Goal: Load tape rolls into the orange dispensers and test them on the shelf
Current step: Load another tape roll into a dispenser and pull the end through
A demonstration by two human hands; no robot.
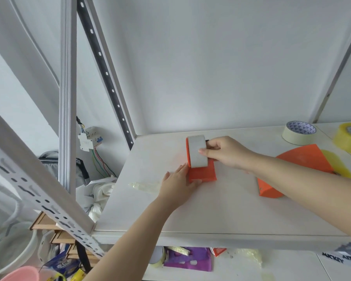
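An orange dispenser (202, 175) stands on the white shelf (211, 209) with a grey tape roll (197, 152) seated in it. My right hand (227, 152) grips the roll and the dispenser's far side. My left hand (177, 183) lies flat on the shelf, fingertips against the dispenser's near lower edge. A second orange dispenser (300, 159) lies to the right, partly hidden under my right forearm, with a yellowish tape roll (339, 164) in it. A strip of clear tape (144, 186) is stuck on the shelf left of my left hand.
A cream masking tape roll (298, 131) and a yellow clear tape roll (350, 136) sit at the back right. Perforated metal uprights (67, 110) frame the shelf's left side. A lower shelf holds purple packaging (188, 258) and more tape.
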